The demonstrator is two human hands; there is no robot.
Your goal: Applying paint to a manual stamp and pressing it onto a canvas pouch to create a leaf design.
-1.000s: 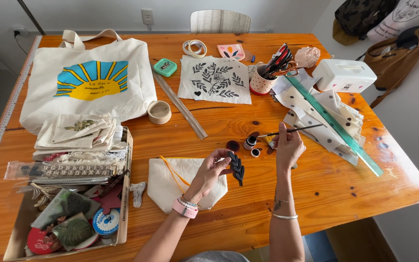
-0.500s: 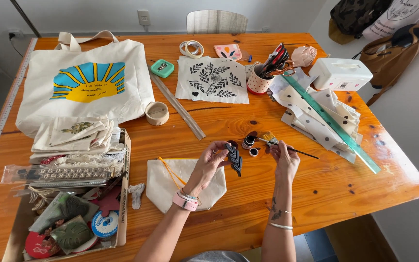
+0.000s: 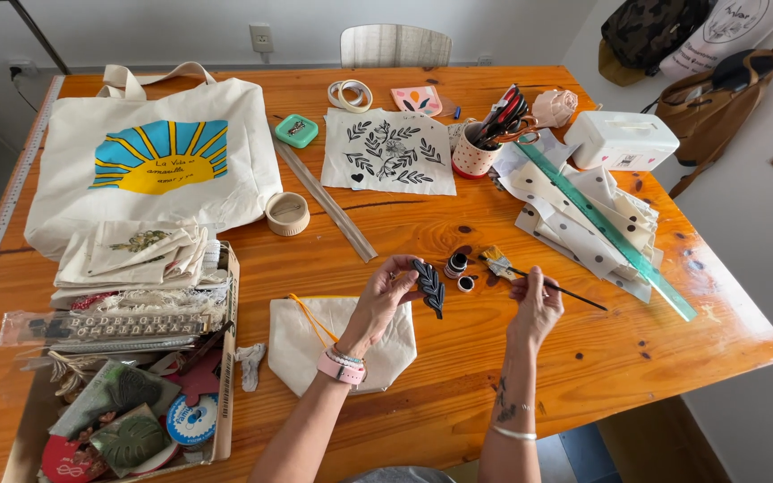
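**Leaf stamp meets brush at a crowded craft table**

Over the middle of a wooden table (image 3: 422,394), a person's left hand (image 3: 385,300) pinches a dark leaf-shaped stamp (image 3: 429,286) by its edge, raised and tilted toward the camera. The right hand (image 3: 534,302) pinches a thin paintbrush (image 3: 547,284), its yellow-tipped bristles pointing at the stamp but not yet touching it. Two small paint pots (image 3: 458,268) stand just behind the stamp, and a plain cloth pouch (image 3: 310,344) with a yellow zip lies below the left wrist. A sun-printed tote bag (image 3: 149,156) and a leaf-printed cloth (image 3: 391,152) rest farther back, and a cup of scissors and pens (image 3: 480,148) is near a long green ruler (image 3: 610,231). By the look of it, an even coat would call for steadying the stamp face-up and stroking lightly along the raised veins, keeping paint out of the carved grooves.
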